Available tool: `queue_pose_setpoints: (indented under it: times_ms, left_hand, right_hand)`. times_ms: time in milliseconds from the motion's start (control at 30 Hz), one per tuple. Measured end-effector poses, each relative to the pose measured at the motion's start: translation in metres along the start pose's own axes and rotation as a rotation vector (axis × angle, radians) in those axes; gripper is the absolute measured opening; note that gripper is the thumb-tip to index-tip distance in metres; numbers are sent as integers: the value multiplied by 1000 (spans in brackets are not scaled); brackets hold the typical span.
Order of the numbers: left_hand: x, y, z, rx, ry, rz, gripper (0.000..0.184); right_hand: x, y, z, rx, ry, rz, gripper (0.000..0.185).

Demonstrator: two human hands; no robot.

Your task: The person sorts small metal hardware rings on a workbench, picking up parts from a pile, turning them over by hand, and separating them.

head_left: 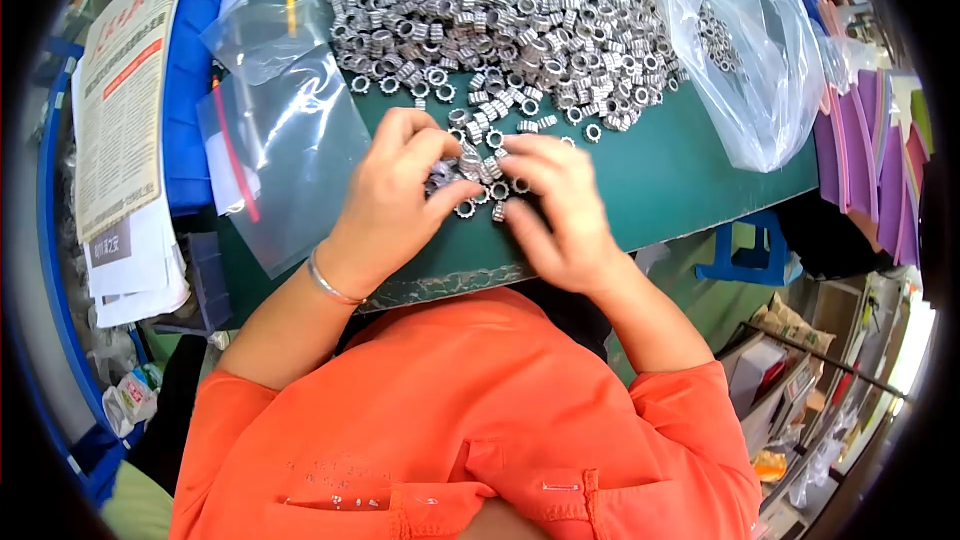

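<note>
My left hand [392, 190], with a silver bangle at the wrist, curls its fingers and thumb around several small toothed metal rings [441, 176] close to the table's near edge. Facing it, my right hand [562, 202] has its fingers apart, the tips touching the right side of the same small group of rings [499, 190]. Just beyond the hands, loose rings trail back to a large heap of the same grey toothed metal rings [510, 15]. Some rings under my fingers are hidden.
The green table [650, 175] has a worn front edge. Clear plastic bags [290, 140] lie left, beside a blue bin [190, 90] and newspaper [125, 80]. Another clear bag [750, 70] stands right, near purple folders [865, 150]. A blue stool [745, 255] is below.
</note>
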State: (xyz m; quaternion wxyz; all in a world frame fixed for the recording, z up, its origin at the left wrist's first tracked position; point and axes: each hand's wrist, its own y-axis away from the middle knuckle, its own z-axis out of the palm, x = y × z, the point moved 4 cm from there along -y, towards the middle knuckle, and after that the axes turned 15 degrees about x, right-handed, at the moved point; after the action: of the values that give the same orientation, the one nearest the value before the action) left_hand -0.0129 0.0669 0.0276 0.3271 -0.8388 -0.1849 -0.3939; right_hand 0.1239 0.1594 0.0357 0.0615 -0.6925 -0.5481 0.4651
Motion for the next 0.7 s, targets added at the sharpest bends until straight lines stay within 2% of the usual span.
queue_pose_setpoints:
  times_ms: [67,133,267,367,433,533,600,700]
  left_hand:
    - [-6,0,-3,54,-35,38,22]
    - [-8,-2,-4,70,-12,8,18]
    - [-9,-2,-4,53,-25,-8,15]
    - [-9,-3,-3,36,-12,-12,15]
    - [-9,-2,-3,28,-21,-50,14]
    - [-9,-3,-2,36,-12,-17,14]
    - [-8,-3,-2,30,-23,-13,14]
    - [-7,-4,-3,22,-28,-40,14]
  right_hand:
    - [20,1,-16,234,167,37,23]
    - [41,1,-31,324,319,99,21]
    - [52,-5,-30,138,482,115,21]
    - [48,-6,-35,114,510,132,17]
    - [50,-2,-40,65,310,193,15]
    - [53,0,-45,159,322,225,15]
    - [47,-4,-38,51,393,176,20]
    - [47,0,-35,31,404,156,19]
